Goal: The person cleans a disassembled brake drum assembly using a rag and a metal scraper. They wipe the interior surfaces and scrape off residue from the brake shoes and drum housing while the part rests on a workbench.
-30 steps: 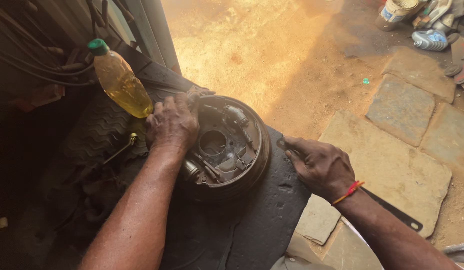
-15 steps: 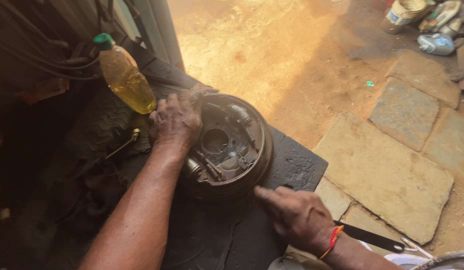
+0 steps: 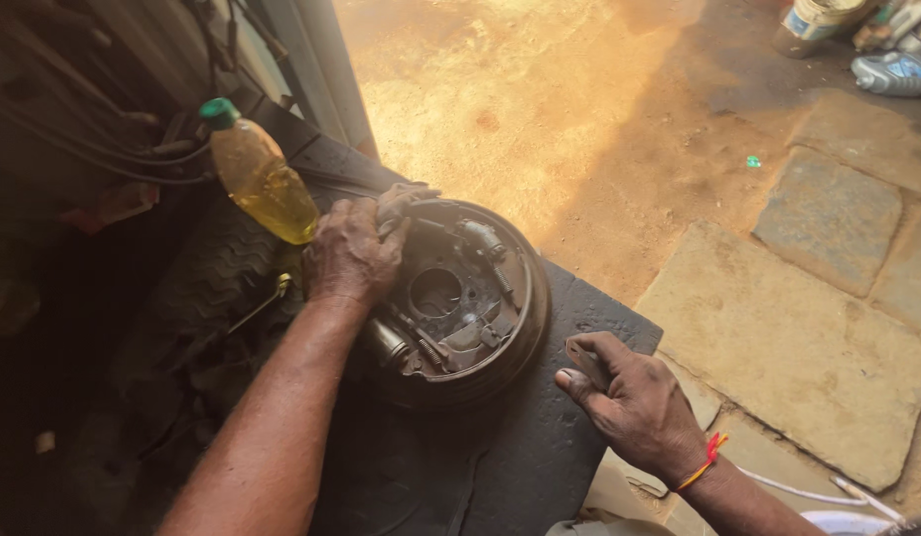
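Since the earlier frame my right hand (image 3: 639, 407) has slid beside the brake drum assembly (image 3: 450, 298), fingers closed around a dark flat tool; my left hand (image 3: 356, 248) clamps the assembly's rim, steadying it on the black mat (image 3: 500, 447)

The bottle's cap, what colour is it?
Green. The cap tops a bottle of yellow liquid, left of the left hand; the head view shows it.

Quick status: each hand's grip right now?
Left hand: closed over the rim of the round brake assembly.
Right hand: closed around a dark flat tool, resting on the black mat.
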